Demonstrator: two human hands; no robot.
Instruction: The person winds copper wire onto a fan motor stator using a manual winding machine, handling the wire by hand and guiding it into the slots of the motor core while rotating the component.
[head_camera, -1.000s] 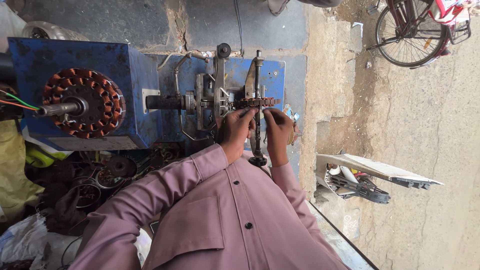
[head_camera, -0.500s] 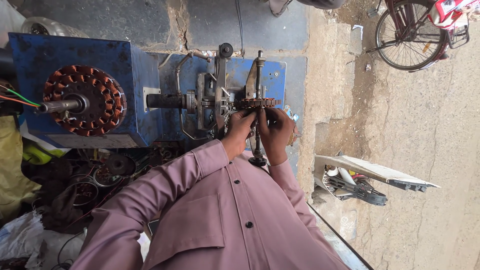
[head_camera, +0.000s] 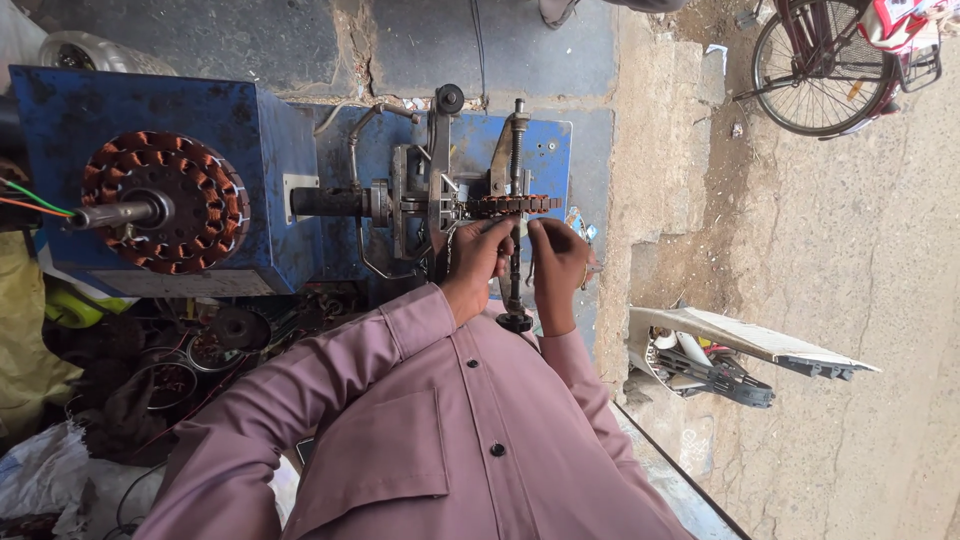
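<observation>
1. The left hand (head_camera: 480, 250) has its fingers (head_camera: 497, 228) pinched just under a small toothed wheel with copper wire (head_camera: 512, 204). What the fingers pinch is too small to tell.
2. The right hand (head_camera: 558, 262) sits just beside the left one. Its fingers (head_camera: 537, 228) are curled at the same spot, under the wheel, and their hold cannot be told.
3. Between the two hands runs a thin metal rod (head_camera: 514, 275) with a round knob at its near end.
4. The wheel sits on a grey metal machine (head_camera: 425, 195), just beyond the fingers.
5. Past the left hand is a big blue box (head_camera: 265, 150). On it is a large round copper coil (head_camera: 165, 200).
6. Far past the right hand, a bicycle (head_camera: 835, 65) stands on the dusty ground.
</observation>
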